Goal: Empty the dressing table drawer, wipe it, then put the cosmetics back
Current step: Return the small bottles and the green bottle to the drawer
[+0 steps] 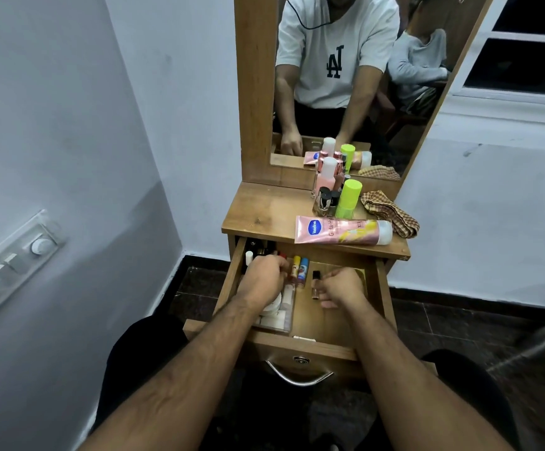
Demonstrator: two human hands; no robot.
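Wood-grain drawer (300, 345) of the dressing table is pulled out toward me, with both my hands inside it. My left hand (262, 282) is curled knuckles-up over the left part, above a clear plastic organiser tray (285, 322) that holds white jars and tubes; fingers bent down among the items, but I cannot tell whether they grip anything. Just right of that hand, two small lip balm sticks (299, 267), one yellow-capped and one blue-capped, lie side by side. My right hand (341, 287) sits over the bare right part of the drawer floor, fingers curled in; a small dark-capped vial (316, 284) lies just beside its fingertips, and contact is not clear. More dark bottles stand at the back left corner.

On the tabletop (258, 211): a pink Vaseline lotion tube (341, 230) lying on its side along the front edge, a lime-green capped bottle (347, 198) upright behind it, a pink bottle with white cap (326, 174), small nail polish bottles (323, 200), and a brown checked cloth (390, 211) crumpled at the right, touching the tube's cap end. The mirror (346, 76) behind them reflects the bottles.
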